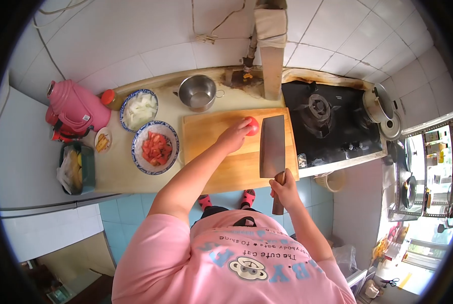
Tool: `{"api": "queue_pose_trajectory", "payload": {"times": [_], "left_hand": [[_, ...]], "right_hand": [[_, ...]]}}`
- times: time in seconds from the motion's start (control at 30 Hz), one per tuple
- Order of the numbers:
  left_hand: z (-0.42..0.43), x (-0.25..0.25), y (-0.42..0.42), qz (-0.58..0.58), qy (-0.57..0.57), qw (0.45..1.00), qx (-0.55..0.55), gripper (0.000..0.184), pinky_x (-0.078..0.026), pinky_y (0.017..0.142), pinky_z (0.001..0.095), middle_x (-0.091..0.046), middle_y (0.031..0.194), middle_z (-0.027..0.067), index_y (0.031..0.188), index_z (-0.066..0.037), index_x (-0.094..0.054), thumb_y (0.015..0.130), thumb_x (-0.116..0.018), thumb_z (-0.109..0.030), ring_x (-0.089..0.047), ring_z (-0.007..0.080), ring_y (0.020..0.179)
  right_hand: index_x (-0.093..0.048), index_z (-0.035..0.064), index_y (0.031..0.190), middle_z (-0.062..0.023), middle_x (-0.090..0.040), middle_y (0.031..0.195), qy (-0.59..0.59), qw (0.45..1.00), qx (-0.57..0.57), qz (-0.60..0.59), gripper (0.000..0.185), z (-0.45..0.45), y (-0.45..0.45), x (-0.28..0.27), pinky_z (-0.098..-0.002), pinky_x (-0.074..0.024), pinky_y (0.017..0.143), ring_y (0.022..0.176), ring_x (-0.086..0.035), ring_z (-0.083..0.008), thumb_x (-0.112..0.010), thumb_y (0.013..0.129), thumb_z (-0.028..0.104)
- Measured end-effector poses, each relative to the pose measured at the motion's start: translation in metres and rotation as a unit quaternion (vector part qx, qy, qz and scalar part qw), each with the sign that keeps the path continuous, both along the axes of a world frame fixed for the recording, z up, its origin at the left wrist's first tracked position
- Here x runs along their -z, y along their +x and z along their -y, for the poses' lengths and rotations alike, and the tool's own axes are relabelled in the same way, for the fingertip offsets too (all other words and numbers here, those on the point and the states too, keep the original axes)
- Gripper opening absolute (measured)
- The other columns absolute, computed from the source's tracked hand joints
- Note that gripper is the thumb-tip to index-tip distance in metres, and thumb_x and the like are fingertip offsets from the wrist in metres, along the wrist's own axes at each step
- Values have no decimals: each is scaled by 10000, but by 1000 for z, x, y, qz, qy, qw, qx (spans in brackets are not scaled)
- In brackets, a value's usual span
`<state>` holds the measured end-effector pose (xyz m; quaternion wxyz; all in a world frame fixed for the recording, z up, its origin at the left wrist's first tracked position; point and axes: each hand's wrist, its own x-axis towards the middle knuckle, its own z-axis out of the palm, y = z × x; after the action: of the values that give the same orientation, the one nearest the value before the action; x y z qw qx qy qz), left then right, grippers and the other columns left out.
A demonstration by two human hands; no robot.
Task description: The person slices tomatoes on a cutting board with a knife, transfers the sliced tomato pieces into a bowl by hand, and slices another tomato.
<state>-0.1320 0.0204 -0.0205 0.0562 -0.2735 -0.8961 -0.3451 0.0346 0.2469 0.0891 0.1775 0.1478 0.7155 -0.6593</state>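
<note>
A red tomato (253, 126) rests near the upper middle of the wooden cutting board (206, 164), and the fingers of my left hand (231, 137) are closed on it. My right hand (286, 189) grips the wooden handle of a cleaver (272, 147). The broad blade lies over the board's right side, pointing away from me, to the right of the tomato and apart from it. Left of the board, a blue-rimmed bowl (172, 133) contains chopped tomato pieces (156, 149).
Behind that bowl is a plate of pale cut pieces (139, 109). A metal pot (198, 93) stands behind the board. At the right is a black gas stove (333, 144) with a lidded pot (377, 104). A pink thermos (82, 106) and a dark green bin (88, 172) stand far left.
</note>
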Motion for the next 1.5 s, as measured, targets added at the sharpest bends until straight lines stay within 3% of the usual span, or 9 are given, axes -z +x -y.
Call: {"api": "queue_pose_trajectory", "payload": {"times": [0.17, 0.27, 0.4, 0.5, 0.57, 0.67, 0.9, 1.0, 1.5], "left_hand": [[-25, -6, -19, -52, -77, 995, 33, 570, -457, 1051, 416, -462, 1436, 130, 1313, -69, -541, 766, -669, 28, -434, 304, 1336], [-38, -5, -38, 30, -6, 999, -41, 491, -465, 997, 419, -523, 1360, 152, 1277, -60, -542, 804, -624, 44, -525, 338, 1228], [-18, 12, -35, 139, 110, 964, -198, 586, -497, 937, 420, -596, 1210, 190, 1255, -24, -523, 749, -782, -167, -601, 357, 1095], [18, 44, -2, 297, 263, 877, -271, 609, -539, 846, 409, -600, 1204, 167, 1257, -7, -505, 761, -790, -215, -636, 285, 1049], [42, 9, 37, 489, 367, 746, -263, 602, -565, 749, 360, -598, 1163, 85, 1267, -71, -505, 777, -801, -259, -623, 229, 1068], [64, 15, 62, 525, 368, 729, -239, 621, -564, 746, 341, -574, 1214, 91, 1295, -80, -483, 794, -785, -290, -620, 213, 1077], [76, 62, 74, 270, 319, 839, -348, 530, -534, 837, 367, -636, 1134, 134, 1219, -8, -546, 788, -772, -220, -648, 246, 973], [75, 55, 77, 277, 302, 844, -347, 500, -515, 875, 358, -658, 1087, 133, 1178, -6, -571, 768, -781, -200, -650, 243, 975], [47, 53, 66, 346, 401, 749, -399, 401, -531, 805, 360, -653, 1017, 128, 1058, -3, -578, 724, -764, -124, -651, 238, 933]], "right_hand": [[-417, 35, 939, -49, -534, 701, 18, 1000, 6, 11, 254, -14, 8, 2, -293, -493, 485, 534, -558, -130, -664, 882, 41], [-415, 32, 943, -52, -533, 701, -5, 1000, 2, 15, 252, -9, 9, -1, -296, -494, 487, 538, -558, -132, -659, 884, 37], [-426, 30, 968, -62, -542, 711, 3, 1000, -23, 7, 243, -3, 9, -6, -306, -480, 481, 548, -557, -134, -655, 884, 31], [-446, 23, 945, -50, -532, 692, 35, 999, -39, -7, 219, 2, 9, -3, -307, -463, 497, 555, -548, -130, -656, 885, 35], [-452, 20, 930, -45, -527, 682, 63, 996, -60, -11, 212, 8, 9, 2, -306, -460, 506, 556, -543, -127, -658, 886, 40], [-446, 19, 901, -37, -507, 662, 105, 988, -104, -42, 221, 19, 7, 9, -309, -453, 520, 563, -510, -120, -664, 894, 53], [-419, 12, 892, -79, -473, 653, 152, 966, -189, -92, 256, 37, 0, 19, -320, -440, 558, 587, -463, -172, -666, 906, 73], [-428, 7, 907, -86, -484, 662, 156, 962, -205, -94, 252, 42, -2, 24, -323, -439, 563, 592, -467, -187, -670, 901, 76], [-453, 2, 926, -106, -525, 679, 171, 961, -201, -82, 228, 58, -6, 25, -350, -452, 578, 596, -510, -221, -665, 902, 81]]}}
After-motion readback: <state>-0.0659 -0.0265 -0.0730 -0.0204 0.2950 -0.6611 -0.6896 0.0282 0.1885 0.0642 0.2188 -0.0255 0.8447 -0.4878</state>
